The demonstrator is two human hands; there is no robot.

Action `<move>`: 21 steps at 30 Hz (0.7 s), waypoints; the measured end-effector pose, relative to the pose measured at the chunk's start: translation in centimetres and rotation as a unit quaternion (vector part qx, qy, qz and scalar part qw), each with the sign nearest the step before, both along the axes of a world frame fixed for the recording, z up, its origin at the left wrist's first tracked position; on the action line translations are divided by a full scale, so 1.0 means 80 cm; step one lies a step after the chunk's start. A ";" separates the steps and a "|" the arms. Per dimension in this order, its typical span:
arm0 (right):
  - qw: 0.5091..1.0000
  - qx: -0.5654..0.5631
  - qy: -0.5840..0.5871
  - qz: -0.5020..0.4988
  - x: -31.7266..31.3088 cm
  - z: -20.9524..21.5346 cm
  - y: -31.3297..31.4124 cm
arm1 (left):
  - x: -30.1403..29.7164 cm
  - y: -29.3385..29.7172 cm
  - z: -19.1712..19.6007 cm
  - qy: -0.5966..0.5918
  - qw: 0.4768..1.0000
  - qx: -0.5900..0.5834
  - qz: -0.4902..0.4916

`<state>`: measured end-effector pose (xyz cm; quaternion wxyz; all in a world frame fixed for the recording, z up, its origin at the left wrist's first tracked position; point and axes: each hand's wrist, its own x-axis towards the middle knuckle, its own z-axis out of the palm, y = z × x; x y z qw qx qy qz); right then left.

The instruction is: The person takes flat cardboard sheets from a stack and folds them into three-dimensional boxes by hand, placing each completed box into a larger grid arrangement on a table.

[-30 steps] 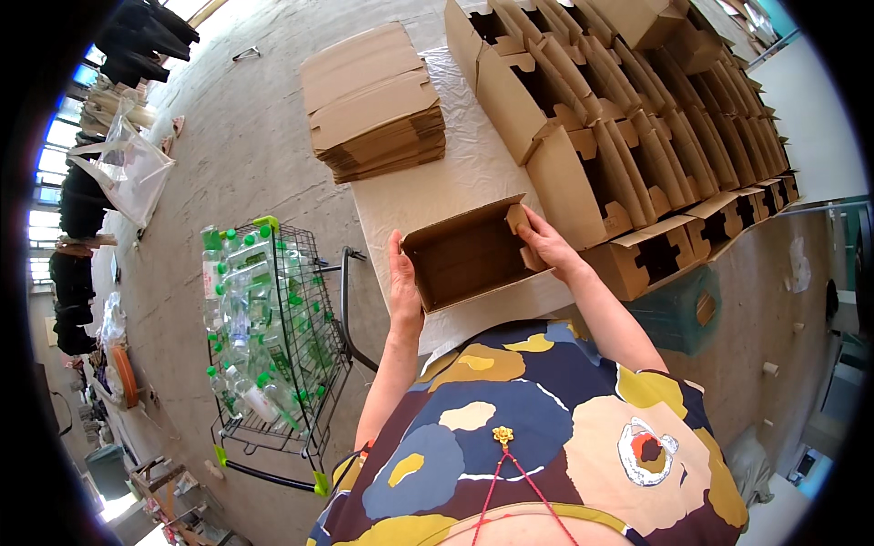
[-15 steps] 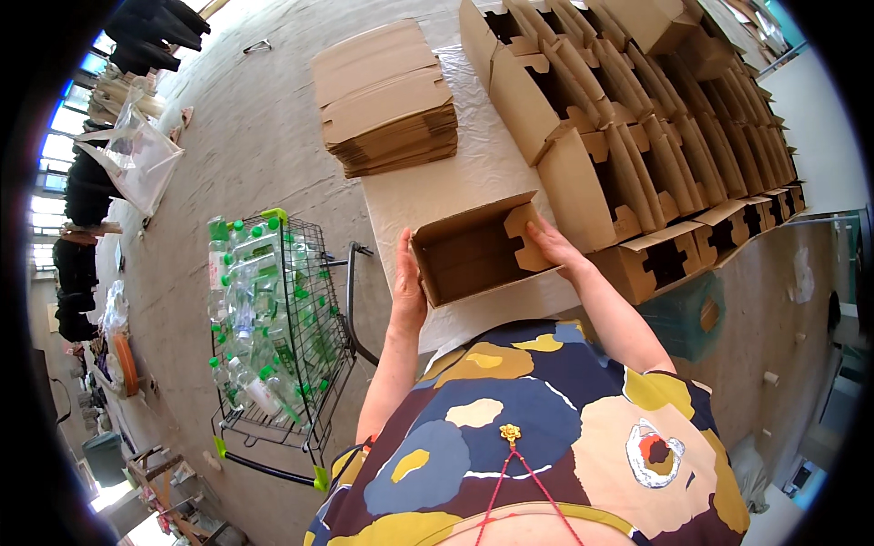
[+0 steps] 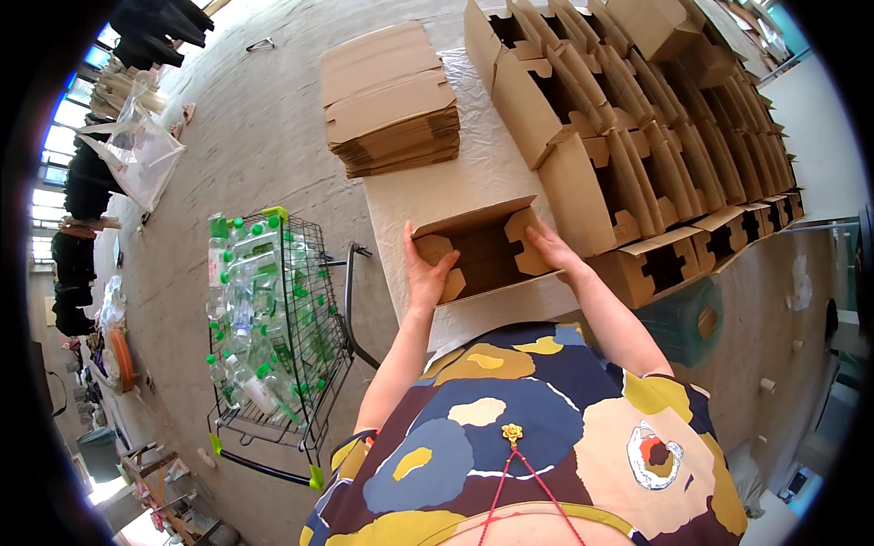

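Note:
An open brown cardboard box [image 3: 487,255] rests on the table's near part, right in front of me. My left hand [image 3: 426,273] grips its left end, with the thumb over the inner flap and the fingers outside. At the other end my right hand [image 3: 553,253] holds the right wall, its thumb near the notched flap there. Both end flaps are folded inward. Beyond the box lies a stack of flat cardboard blanks [image 3: 391,100]. To the right, many folded boxes [image 3: 628,136] stand in stacked rows, their openings toward me.
Left of the table stands a black wire cart [image 3: 319,318] full of green-capped plastic bottles [image 3: 250,318]. A pale sheet [image 3: 482,118] covers the table. Under its right side sits a teal plastic-wrapped bundle [image 3: 683,323]. A clear plastic bag [image 3: 141,150] hangs at the far left.
My left thumb has come over the box's left end, and the left flap is now folded inside. The right hand keeps its place on the right end.

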<state>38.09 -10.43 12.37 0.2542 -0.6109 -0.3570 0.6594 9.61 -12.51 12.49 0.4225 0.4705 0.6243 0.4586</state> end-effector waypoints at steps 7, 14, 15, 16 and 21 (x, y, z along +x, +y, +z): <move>0.997 0.061 0.050 0.019 0.000 -0.005 0.003 | -0.010 0.000 -0.022 -0.110 0.994 -0.005 -0.012; 0.995 0.092 0.006 0.043 -0.008 0.036 0.023 | -0.011 -0.007 -0.031 -0.067 0.998 0.014 -0.006; 0.992 0.111 -0.022 0.047 -0.010 0.036 0.022 | -0.012 -0.007 -0.031 -0.099 0.995 -0.013 -0.012; 0.989 0.130 -0.050 0.052 -0.012 0.036 0.021 | -0.013 -0.008 -0.030 -0.131 0.990 -0.039 -0.017; 0.975 0.207 -0.055 0.060 -0.006 -0.003 0.025 | -0.023 -0.001 -0.054 -0.075 0.996 -0.033 -0.044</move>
